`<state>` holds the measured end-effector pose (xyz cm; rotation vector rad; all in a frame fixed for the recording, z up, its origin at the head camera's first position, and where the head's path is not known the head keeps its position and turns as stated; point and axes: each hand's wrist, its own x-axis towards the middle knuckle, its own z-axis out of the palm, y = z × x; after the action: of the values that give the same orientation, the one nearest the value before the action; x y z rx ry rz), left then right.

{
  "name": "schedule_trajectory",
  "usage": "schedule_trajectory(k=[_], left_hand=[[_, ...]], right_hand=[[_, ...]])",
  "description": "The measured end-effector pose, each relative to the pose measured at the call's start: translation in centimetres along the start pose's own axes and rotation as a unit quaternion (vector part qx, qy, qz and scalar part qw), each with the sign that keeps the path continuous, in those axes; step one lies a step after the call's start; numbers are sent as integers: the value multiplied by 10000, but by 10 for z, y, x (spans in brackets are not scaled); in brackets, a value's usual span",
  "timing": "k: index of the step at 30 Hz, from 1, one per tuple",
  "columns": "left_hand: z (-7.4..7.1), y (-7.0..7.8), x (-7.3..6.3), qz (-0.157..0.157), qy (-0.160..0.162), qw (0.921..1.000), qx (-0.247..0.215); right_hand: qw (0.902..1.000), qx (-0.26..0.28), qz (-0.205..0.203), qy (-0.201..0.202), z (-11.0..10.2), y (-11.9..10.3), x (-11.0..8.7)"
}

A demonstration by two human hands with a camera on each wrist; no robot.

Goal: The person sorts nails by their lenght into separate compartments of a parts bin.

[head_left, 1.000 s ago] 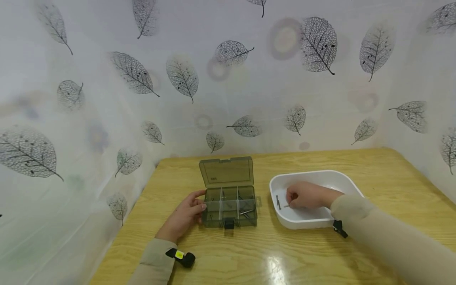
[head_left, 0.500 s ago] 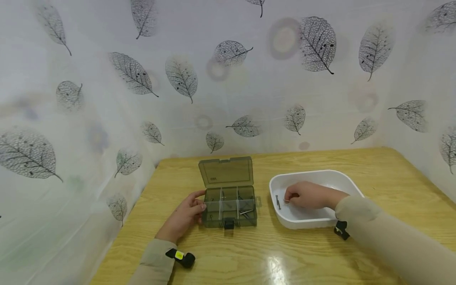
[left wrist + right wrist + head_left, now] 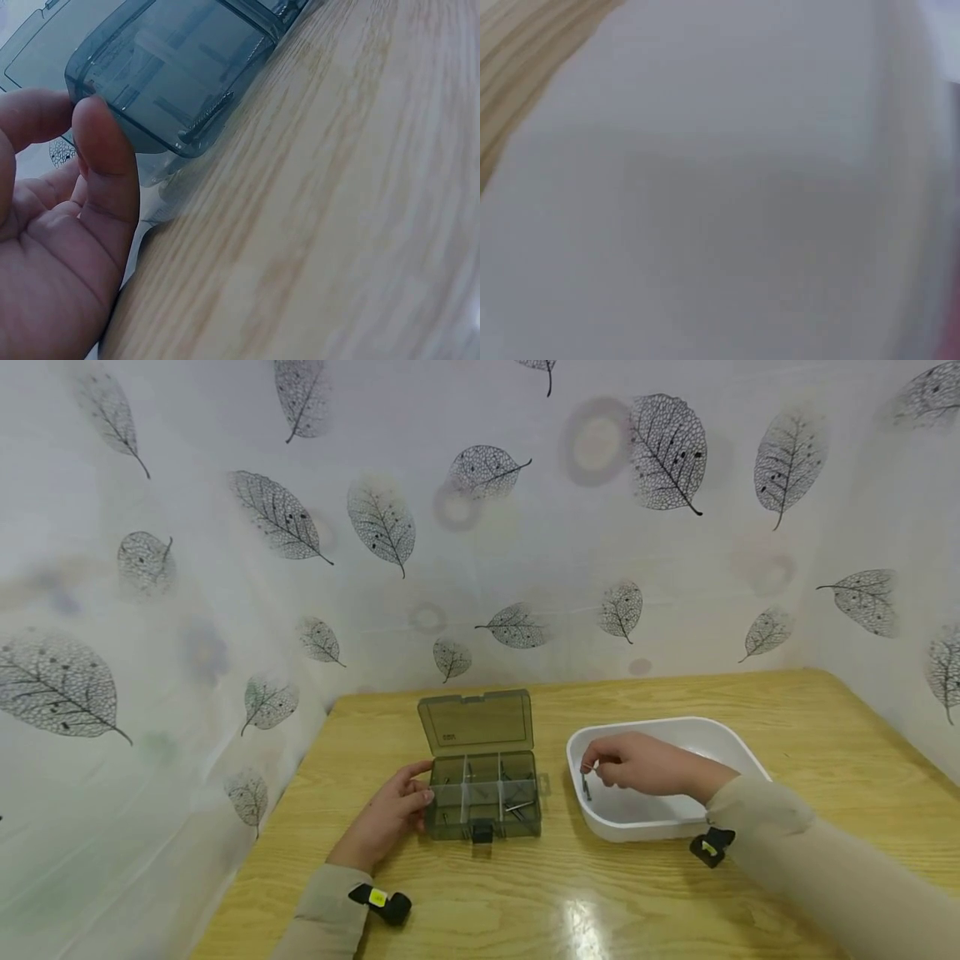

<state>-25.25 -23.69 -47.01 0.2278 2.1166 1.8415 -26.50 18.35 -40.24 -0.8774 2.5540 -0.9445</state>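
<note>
A smoky clear compartment box (image 3: 483, 793) stands on the table, its lid (image 3: 476, 722) raised at the back. Metal screws lie in several compartments; in the left wrist view a threaded screw (image 3: 206, 118) shows through the wall. My left hand (image 3: 390, 810) grips the box's left side, thumb (image 3: 105, 150) against the wall. Inside the white tray (image 3: 693, 810), my right hand (image 3: 637, 766) is over the left part, thumb and forefinger pinching a small, thin screw, mostly hidden by the fingertips. Grey screws (image 3: 586, 787) lie on the tray's floor just below those fingertips.
Both things stand on a wood-grain table (image 3: 510, 893), with a gap between box and tray. Behind and to the sides hangs a pale leaf-print sheet (image 3: 420, 610). The right wrist view is filled by the blurred white tray wall (image 3: 705, 225).
My right hand has lifted slightly from the tray's floor with the small screw and moved left, over the grey screws. My left hand and the box have stayed put.
</note>
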Motion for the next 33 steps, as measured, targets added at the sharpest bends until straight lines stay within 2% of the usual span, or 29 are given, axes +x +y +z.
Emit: schedule_trajectory(k=[6, 16, 23, 33], left_hand=[[0, 1, 0, -1, -14, 10000, 6], [0, 2, -1, -14, 1, 10000, 15], [1, 1, 0, 5, -1, 10000, 5], [1, 2, -1, -5, 23, 10000, 18]], right_hand=[[9998, 73, -106, 169, 4, -20, 5], [9995, -1, -262, 151, 17, -54, 22], [9990, 151, -417, 112, 28, -72, 36], [9982, -27, -597, 48, 46, -90, 61]])
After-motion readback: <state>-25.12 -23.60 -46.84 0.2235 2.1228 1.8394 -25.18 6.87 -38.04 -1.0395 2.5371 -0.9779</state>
